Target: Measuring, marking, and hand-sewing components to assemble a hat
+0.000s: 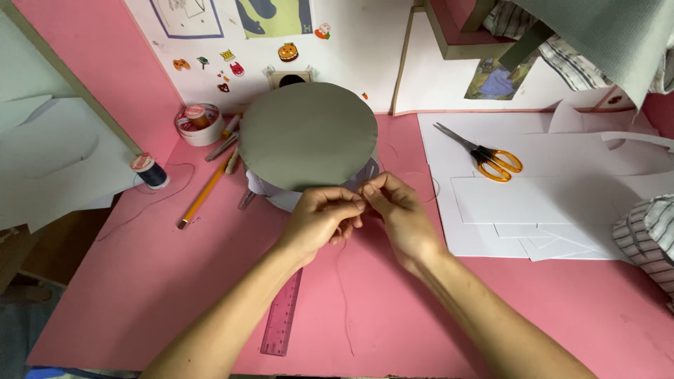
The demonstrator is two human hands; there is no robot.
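My left hand (321, 219) and my right hand (397, 210) meet fingertip to fingertip in front of a round grey-green card disc (307, 135). The disc lies on top of a white cylinder-shaped piece (281, 193). Both hands pinch a thin thread (342, 281) that hangs down from the fingers across the pink tabletop (140, 281). Whether a needle is between the fingers, I cannot tell.
A pink ruler (282, 312) lies under my left forearm. A yellow pencil (205, 191), a dark thread spool (149, 170) and a tape roll (199, 123) sit left. Orange-handled scissors (484, 154) rest on white paper sheets (562, 203) at right. Striped cloth (646, 235) lies far right.
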